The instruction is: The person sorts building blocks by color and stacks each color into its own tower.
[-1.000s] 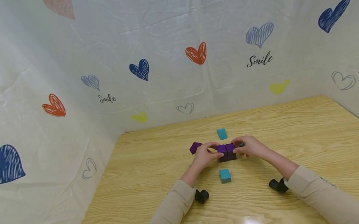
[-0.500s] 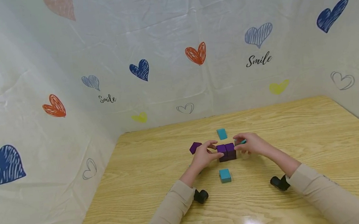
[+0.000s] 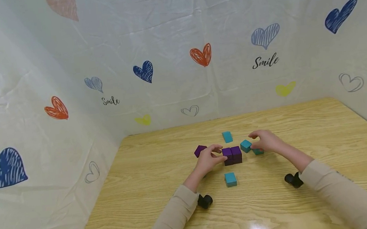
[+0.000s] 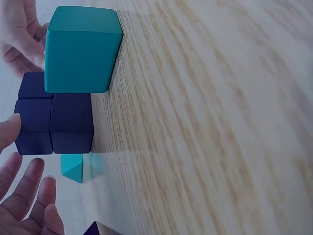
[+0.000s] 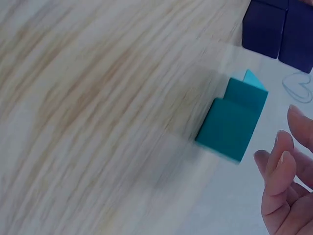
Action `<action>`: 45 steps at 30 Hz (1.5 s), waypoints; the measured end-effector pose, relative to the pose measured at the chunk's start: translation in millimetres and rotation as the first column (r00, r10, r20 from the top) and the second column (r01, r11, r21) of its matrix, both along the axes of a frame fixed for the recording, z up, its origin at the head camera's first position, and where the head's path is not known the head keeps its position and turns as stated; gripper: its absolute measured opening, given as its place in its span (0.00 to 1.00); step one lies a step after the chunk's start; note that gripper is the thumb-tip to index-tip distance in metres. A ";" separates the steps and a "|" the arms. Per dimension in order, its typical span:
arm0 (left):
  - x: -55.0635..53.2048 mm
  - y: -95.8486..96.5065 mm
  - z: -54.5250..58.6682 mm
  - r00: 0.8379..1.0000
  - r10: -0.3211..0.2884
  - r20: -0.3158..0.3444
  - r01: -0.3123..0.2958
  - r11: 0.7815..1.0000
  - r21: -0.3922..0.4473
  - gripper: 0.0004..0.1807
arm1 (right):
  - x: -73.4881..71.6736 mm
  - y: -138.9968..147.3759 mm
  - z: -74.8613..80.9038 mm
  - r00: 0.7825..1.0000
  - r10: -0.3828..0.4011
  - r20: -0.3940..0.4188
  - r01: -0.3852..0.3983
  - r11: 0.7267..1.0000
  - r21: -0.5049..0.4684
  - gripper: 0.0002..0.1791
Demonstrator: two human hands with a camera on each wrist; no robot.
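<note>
- Stack of purple cubes (image 3: pixel 232 156), two wide and two high, standing on the table (image 3: pixel 164 189) between the hands; in the left wrist view, a teal block hides part of its lower layer.
- Left hand (image 3: pixel 209 158): thumb tip at the stack's upper side, fingers spread wide; whether the thumb presses is hard to make out.
- Right hand (image 3: pixel 266 142): fingers loosely bent with a wide gap, thumb near a blue cube (image 3: pixel 246 145); touching or apart, I cannot tell.
- Blue-green blocks: four in the head view, counting that cube, one far block (image 3: pixel 227 137), one near block (image 3: pixel 230 179) and one half-covered block (image 3: pixel 258 152) under the right hand.
- Purple pentagonal block (image 3: pixel 200 150): one, just beside the left hand.
- Sleeves: two, cut off at the lower edge.
- Black pieces: two, partly hidden by the sleeves.
</note>
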State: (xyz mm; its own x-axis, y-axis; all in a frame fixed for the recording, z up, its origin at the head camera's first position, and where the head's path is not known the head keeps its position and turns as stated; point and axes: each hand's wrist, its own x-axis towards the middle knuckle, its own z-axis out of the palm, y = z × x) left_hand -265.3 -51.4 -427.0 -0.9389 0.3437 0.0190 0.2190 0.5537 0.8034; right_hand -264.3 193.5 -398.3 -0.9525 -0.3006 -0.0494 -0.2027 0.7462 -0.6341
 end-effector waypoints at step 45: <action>-22.0 -37.2 17.4 0.984 0.170 -0.056 -0.169 0.985 0.023 0.19 | 3.3 3.0 0.6 0.993 0.093 -0.068 -0.094 0.995 -0.015 0.27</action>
